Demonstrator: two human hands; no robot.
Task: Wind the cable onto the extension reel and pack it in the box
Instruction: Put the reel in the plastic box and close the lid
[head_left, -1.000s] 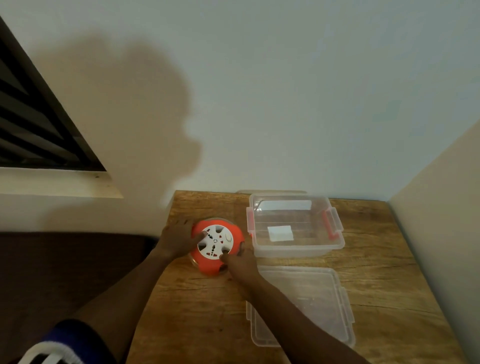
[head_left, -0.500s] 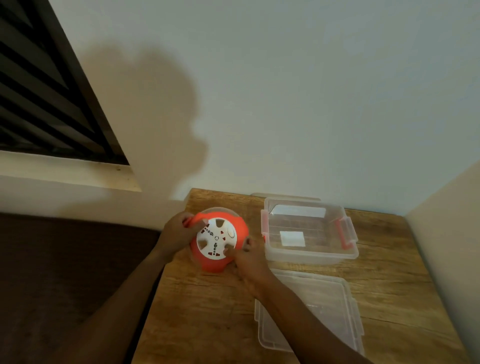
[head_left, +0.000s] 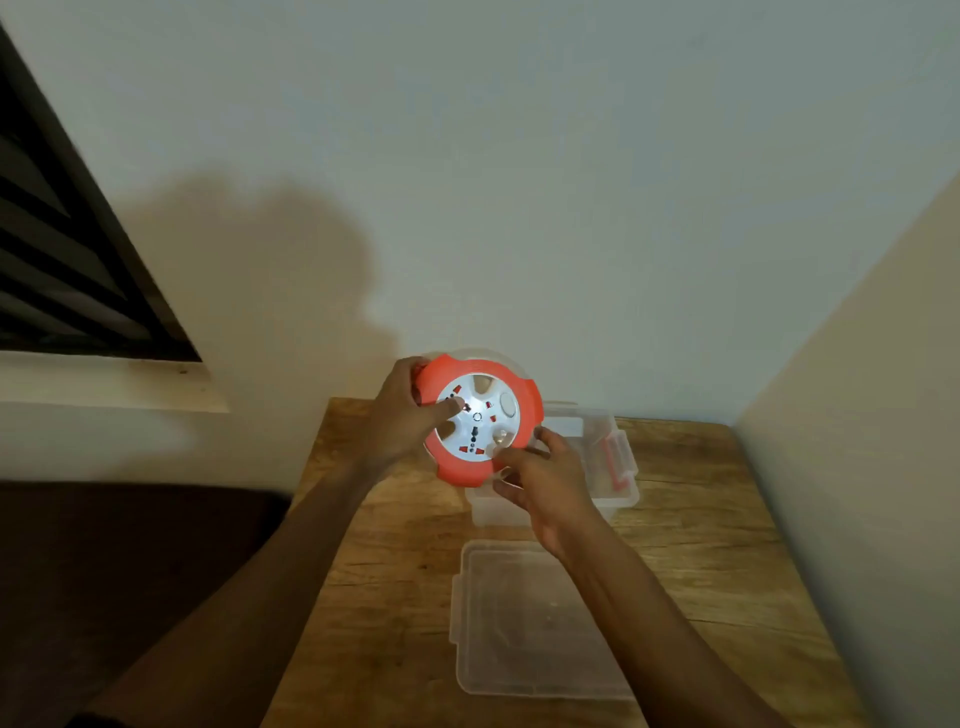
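The wooden table (head_left: 691, 525) carries a clear lid (head_left: 519, 623) in front and a clear box (head_left: 608, 457) with red clips behind. Above the table, partly before the box, is the extension reel (head_left: 480, 421), round, orange rim, white face with sockets. The left hand (head_left: 402, 421) grips its left edge, thumb on the face. The right hand (head_left: 545, 480) pinches its lower right rim.

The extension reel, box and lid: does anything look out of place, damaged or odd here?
Nothing stands out. The left hand and right hand hold the orange extension reel above the wooden table, with no loose cable in sight. The clear box stands open, and its lid lies flat in front of it.
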